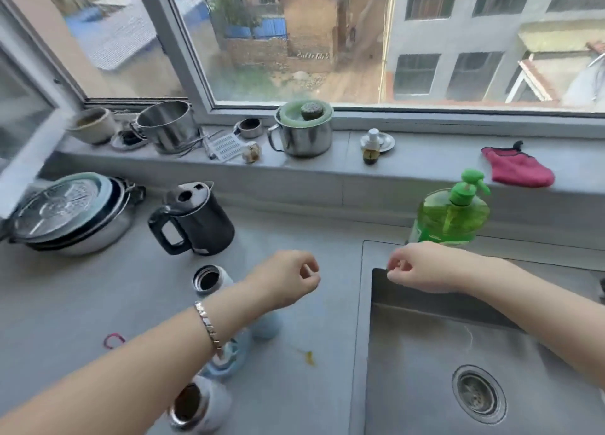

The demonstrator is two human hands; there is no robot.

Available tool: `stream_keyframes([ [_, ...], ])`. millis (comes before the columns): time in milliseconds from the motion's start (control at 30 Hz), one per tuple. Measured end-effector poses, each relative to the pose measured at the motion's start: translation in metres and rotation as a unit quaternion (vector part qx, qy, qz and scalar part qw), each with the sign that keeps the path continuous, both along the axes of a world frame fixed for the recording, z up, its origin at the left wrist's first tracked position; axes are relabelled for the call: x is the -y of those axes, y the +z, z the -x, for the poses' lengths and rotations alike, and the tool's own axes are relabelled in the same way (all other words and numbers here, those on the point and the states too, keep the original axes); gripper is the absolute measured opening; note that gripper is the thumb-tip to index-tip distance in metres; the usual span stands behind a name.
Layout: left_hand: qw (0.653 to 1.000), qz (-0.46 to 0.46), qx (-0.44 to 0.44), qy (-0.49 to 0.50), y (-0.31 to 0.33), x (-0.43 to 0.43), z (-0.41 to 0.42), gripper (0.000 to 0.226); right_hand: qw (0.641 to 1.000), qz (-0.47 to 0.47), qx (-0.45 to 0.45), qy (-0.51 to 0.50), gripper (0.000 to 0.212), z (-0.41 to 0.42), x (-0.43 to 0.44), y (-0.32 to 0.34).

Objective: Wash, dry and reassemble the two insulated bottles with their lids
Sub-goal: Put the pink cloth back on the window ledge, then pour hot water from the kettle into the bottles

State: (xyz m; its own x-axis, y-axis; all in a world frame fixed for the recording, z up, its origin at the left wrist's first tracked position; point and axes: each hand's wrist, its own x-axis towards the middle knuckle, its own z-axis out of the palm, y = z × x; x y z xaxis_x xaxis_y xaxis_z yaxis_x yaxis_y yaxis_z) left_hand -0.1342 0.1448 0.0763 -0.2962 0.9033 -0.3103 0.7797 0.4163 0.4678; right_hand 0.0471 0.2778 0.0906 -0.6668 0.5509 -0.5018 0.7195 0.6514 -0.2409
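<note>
Left hand: the left hand (288,280) is raised over the counter (311,231), just left of the sink's corner. Its fingers are curled into the palm and nothing shows in them.
Right hand: the right hand (414,269) is over the sink's far left corner. Its fingers are also curled in, with nothing visible in their grip.
Wrist: a silver bracelet (208,325) sits on the left wrist.
Far bottle: a white insulated bottle (211,279) stands upright on the counter just beyond the left forearm. It has no lid and its dark mouth is open.
Near bottle: a second white bottle (196,405) stands at the bottom edge of the view, below the left forearm. It is also uncapped.
Lids: a light blue lid (230,364) lies on the counter between the two bottles, partly hidden by the forearm. A rounded light blue piece (266,328) lies just beside it, nearer the sink.
Sink: the steel sink (425,352) is set into the counter on the right, with a drain strainer (479,393) in its floor.
Soap: a green pump bottle of dish soap (453,215) stands behind the sink.
Kettle: a black electric kettle (193,220) stands on the counter beyond the far bottle.
Left end: stacked pans under a lid (65,212).
Sill: a steel pot (167,125), a steel mug with a green lid (302,130) and a red cloth (517,169).
Counter bits: a pink loop (114,339) lies left of the forearm.
</note>
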Motion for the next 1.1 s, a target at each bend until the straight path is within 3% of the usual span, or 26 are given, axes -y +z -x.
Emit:
stream_keyframes([
  [200,0.989,-0.094,-0.104,0.038,0.041,0.090,0.140,0.015,0.982,0.028,-0.183,-0.040,0.023,0.138,0.072,0.008],
  [333,0.987,-0.025,-0.133,0.083,0.016,0.144,0.245,0.016,0.939,0.103,-0.311,-0.110,0.017,0.238,0.120,0.005],
  [533,0.982,0.096,-0.105,0.125,-0.054,0.193,0.344,0.023,0.909,0.223,-0.275,-0.221,0.027,0.380,0.174,-0.046],
  [633,0.983,0.107,-0.069,0.128,-0.078,0.202,0.361,0.024,0.854,0.297,-0.264,-0.337,0.024,0.433,0.180,-0.073],
  [733,0.987,0.096,-0.030,0.125,-0.091,0.202,0.366,0.022,0.794,0.339,-0.263,-0.431,0.047,0.467,0.176,-0.096],
  [833,0.990,0.082,-0.008,0.111,-0.100,0.195,0.370,0.022,0.736,0.349,-0.294,-0.499,0.038,0.480,0.166,-0.107],
  [867,0.991,0.079,-0.003,0.104,-0.102,0.191,0.372,0.022,0.739,0.342,-0.291,-0.502,0.035,0.481,0.162,-0.111],
  [1100,0.994,0.058,0.029,0.087,-0.104,0.155,0.378,0.023,0.856,0.303,-0.214,-0.361,0.032,0.426,0.120,-0.112],
])
